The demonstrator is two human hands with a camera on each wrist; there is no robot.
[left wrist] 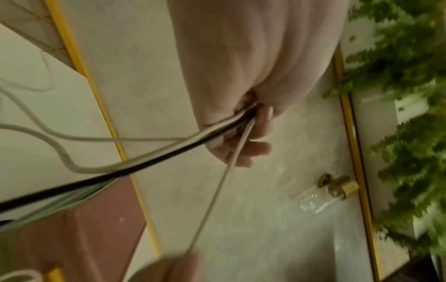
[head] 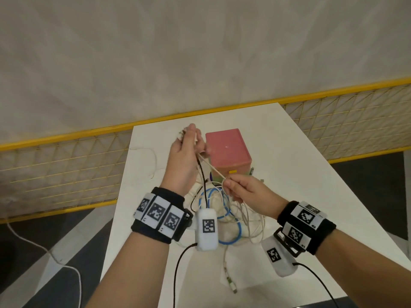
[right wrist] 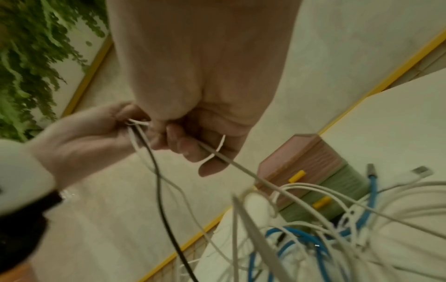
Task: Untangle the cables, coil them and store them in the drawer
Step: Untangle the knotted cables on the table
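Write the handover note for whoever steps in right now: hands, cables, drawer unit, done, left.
Left hand: raised, gripping a bunch of cables, including a black cable and white ones.
Right hand: pinching one white cable, stretched taut from the left hand.
Tangle of white cables and the blue cable lies on the white table, in front of the pink-topped drawer unit.
Done: nothing coiled; drawers appear shut.
Left: free each cable, coil, open a drawer, store.
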